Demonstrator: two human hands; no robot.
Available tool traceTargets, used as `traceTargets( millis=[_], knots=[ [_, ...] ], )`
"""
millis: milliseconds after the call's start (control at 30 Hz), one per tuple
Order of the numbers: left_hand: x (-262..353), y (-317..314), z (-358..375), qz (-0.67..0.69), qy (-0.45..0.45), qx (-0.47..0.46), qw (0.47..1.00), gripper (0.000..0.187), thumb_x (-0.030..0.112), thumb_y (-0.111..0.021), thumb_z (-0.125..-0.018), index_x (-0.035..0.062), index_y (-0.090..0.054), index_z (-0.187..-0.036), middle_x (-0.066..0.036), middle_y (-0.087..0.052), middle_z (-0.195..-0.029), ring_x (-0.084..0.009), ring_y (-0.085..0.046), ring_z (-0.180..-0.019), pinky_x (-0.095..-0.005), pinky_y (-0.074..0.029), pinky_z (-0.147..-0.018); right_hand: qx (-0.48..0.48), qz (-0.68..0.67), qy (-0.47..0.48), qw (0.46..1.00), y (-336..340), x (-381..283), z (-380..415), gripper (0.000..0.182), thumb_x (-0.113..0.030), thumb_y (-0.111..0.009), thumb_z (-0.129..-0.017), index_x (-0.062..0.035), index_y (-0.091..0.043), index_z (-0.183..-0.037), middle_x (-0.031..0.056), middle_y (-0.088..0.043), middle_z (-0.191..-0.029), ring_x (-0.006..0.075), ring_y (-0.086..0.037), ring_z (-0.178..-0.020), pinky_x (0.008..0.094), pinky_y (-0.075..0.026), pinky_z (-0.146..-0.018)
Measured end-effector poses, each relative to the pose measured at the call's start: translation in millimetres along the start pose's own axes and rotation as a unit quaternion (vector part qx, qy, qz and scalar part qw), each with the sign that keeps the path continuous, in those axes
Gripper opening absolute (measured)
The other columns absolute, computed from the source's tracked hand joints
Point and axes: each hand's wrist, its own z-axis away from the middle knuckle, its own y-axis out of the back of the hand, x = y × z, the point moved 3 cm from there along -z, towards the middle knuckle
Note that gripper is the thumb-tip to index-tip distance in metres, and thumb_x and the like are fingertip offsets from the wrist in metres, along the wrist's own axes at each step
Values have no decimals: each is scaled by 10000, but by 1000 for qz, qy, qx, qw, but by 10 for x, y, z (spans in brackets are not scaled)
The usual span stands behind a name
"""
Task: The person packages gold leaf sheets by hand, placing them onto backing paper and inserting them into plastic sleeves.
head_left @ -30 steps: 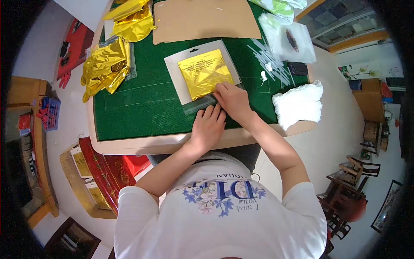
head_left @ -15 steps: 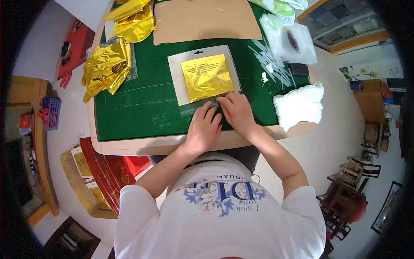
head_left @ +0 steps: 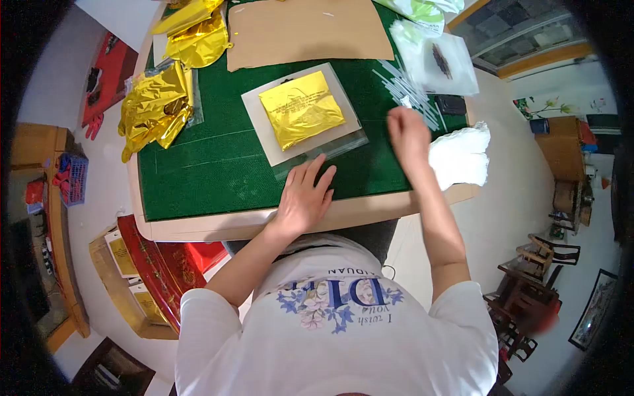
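A folded gold foil balloon (head_left: 302,109) with small dark print lies on a white backing card (head_left: 259,105) inside a clear plastic bag (head_left: 343,144), turned at a slant on the green mat (head_left: 218,178). My left hand (head_left: 304,198) is open, its fingers spread at the bag's lower flap. Farther right, my right hand (head_left: 409,138) has its fingers curled together beside a pile of thin clear straws (head_left: 416,96). Whatever lies between those fingertips is hidden. Close to the right wrist sits a stack of white sheets (head_left: 461,157).
Gold foil pieces (head_left: 158,109) lie at the left of the table, with more gold foil (head_left: 198,43) behind. Brown cardboard (head_left: 310,33) covers the back. A clear bag pile (head_left: 439,66) and a black box (head_left: 450,104) are at the right.
My right hand has left the bag's flap and moved right to the straws, covering a small white item there. The bag has turned and shifted slightly left. My left hand stays near its flap.
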Motion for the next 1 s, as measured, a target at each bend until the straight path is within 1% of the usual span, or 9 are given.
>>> traceTargets(
  millis=[133,300,333,400,533,733,833,900,1000],
  knots=[
    [-117,49,-111,-19,-4,36,999,417,123,-678,-769,58,-595,-1172,-156,-524,-1277,-357,-508,-1120,-452,-408,-981,-46,-37,-97,994,170,274,-47,68,-52,-622,-868,-20,-619,-927,138,-616,-819,281,-608,-729,349,-483,-675],
    [-335,177,-403,-118,9,62,991,399,147,-678,-797,92,-604,-1185,-125,-544,-1294,-340,-482,-1207,-472,-386,-1014,-63,-71,74,993,65,-191,54,179,-2,-609,-840,-49,-648,-1008,131,-604,-909,303,-591,-836,375,-475,-749],
    [-404,111,-387,-118,2,15,993,417,171,-681,-804,104,-600,-1208,-112,-535,-1323,-318,-469,-1243,-482,-362,-1040,-61,-72,75,993,32,-254,74,179,-2,-609,-840,-49,-648,-1008,131,-604,-909,303,-591,-836,375,-475,-749],
    [-467,42,-313,-129,-9,8,992,422,177,-681,-807,105,-598,-1213,-108,-532,-1331,-310,-468,-1247,-484,-354,-1047,-140,-63,92,984,-65,-365,132,267,6,-599,-825,-94,-668,-1063,119,-587,-935,313,-568,-875,389,-462,-771],
    [-481,26,-273,-135,-22,4,991,424,185,-680,-811,105,-597,-1219,-102,-531,-1337,-305,-466,-1255,-485,-341,-1059,-192,-38,123,973,-219,-351,289,296,6,-598,-817,-110,-675,-1078,111,-569,-938,305,-548,-857,390,-447,-744],
    [-539,78,-510,-66,-9,42,997,361,162,-645,-834,87,-605,-1185,-113,-545,-1310,-312,-469,-1252,-501,-355,-1049,-130,-67,90,985,-51,-321,151,246,12,-593,-827,-75,-674,-1042,115,-580,-901,313,-568,-866,392,-459,-755],
    [-567,46,-925,-128,-48,66,988,316,152,-621,-859,78,-607,-1166,-119,-548,-1304,-311,-461,-1264,-499,-355,-1055,-94,-71,56,991,-40,-196,27,184,8,-585,-844,-41,-668,-1001,134,-597,-849,329,-584,-829,398,-472,-744],
    [-724,-179,-976,-150,-51,56,986,311,197,-589,-895,109,-607,-1193,-106,-539,-1322,-306,-448,-1282,-524,-339,-1063,-25,-42,29,998,38,26,-57,137,-15,-587,-860,-33,-667,-970,155,-638,-885,336,-608,-819,396,-484,-737],
    [-811,-338,-980,-168,-41,8,985,368,286,-544,-926,175,-562,-1276,-82,-495,-1381,-293,-421,-1310,-551,-305,-1062,-25,31,-37,999,142,506,-53,125,-38,-606,-849,-29,-661,-961,159,-651,-894,329,-620,-825,396,-490,-737]
  ],
)
